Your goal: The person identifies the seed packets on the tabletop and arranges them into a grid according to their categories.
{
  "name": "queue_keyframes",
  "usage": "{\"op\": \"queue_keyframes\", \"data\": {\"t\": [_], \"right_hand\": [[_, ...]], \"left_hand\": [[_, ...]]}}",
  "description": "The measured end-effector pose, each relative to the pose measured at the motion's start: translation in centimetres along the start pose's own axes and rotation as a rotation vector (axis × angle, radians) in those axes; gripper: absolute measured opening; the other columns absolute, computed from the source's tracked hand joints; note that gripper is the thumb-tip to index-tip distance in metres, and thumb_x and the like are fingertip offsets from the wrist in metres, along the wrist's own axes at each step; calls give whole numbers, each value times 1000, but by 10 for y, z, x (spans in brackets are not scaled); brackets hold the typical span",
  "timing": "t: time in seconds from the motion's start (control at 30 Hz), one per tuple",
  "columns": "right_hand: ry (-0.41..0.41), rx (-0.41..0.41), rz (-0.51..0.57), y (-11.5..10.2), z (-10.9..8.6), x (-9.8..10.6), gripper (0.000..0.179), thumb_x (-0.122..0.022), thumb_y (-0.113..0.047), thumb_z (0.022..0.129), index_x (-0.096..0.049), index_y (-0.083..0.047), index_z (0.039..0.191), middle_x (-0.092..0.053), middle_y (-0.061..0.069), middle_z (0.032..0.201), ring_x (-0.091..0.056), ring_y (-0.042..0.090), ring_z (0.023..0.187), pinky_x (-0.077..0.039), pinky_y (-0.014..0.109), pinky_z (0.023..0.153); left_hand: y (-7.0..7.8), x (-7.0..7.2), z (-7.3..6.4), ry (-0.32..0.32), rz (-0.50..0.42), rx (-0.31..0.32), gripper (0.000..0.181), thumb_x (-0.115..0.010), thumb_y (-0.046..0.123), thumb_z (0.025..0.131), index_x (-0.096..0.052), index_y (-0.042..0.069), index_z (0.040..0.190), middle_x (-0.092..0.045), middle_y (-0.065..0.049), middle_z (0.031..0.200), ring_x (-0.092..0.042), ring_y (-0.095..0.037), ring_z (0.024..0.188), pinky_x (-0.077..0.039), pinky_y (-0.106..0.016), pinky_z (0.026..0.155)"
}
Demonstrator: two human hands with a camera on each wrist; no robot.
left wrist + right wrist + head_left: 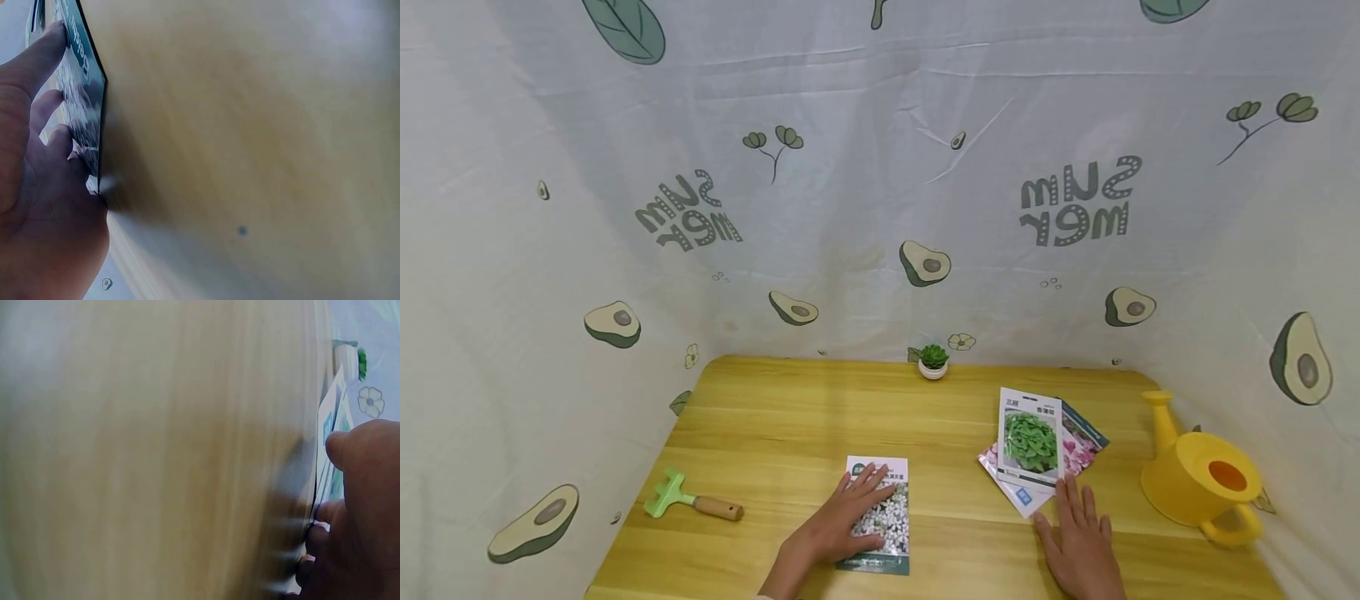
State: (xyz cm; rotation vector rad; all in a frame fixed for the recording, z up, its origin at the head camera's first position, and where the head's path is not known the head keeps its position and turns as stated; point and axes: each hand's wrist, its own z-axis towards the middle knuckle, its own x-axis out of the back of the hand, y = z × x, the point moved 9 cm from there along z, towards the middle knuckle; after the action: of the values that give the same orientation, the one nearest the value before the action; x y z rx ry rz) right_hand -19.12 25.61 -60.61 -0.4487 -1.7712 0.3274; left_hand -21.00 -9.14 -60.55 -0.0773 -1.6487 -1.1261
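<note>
white pot (933,372) (succulent (934,357) inside), packet (891,523) under left fingers (871,499)

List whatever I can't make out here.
Head view: part of the white-flower packet, under the left grip.
Head view: middle of the pink-flower packet, under the green-leaf packet.
Left wrist view: part of the white-flower packet, cut off by the top edge.
</note>
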Motion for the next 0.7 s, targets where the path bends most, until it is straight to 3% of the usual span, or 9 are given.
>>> {"op": "queue_keyframes", "data": {"t": [0.1,0.33,0.5,0.7], "right_hand": [[-14,-9,1,0,0,0,85,-50,-40,114,-11,18,162,-1,39,171,1,65,156,2,83,119],[22,17,8,2,1,-2,82,-44,-42,116,-13,18,163,-3,39,171,0,65,156,0,85,118],[22,11,19,1,0,-2,80,-39,-43,117,-13,18,163,-1,38,172,2,64,156,1,85,118],[39,14,38,2,0,-2,80,-40,-43,117,-14,18,163,-2,38,172,2,64,156,-1,86,117]], "left_hand": [[0,0,-1,-19,16,30,78,-72,44,102,-40,20,169,-25,-9,179,-18,-35,166,-12,-65,132],[-4,-4,-8,31,-1,-25,76,-69,47,104,-39,23,169,-25,-9,179,-15,-32,167,4,-43,135],[3,1,-10,8,-18,6,77,-74,41,101,-41,19,168,-26,-12,178,-17,-37,166,-10,-65,131],[6,3,-13,15,-19,-17,77,-72,42,103,-39,20,168,-26,-13,178,-18,-37,165,-6,-57,134]]}}
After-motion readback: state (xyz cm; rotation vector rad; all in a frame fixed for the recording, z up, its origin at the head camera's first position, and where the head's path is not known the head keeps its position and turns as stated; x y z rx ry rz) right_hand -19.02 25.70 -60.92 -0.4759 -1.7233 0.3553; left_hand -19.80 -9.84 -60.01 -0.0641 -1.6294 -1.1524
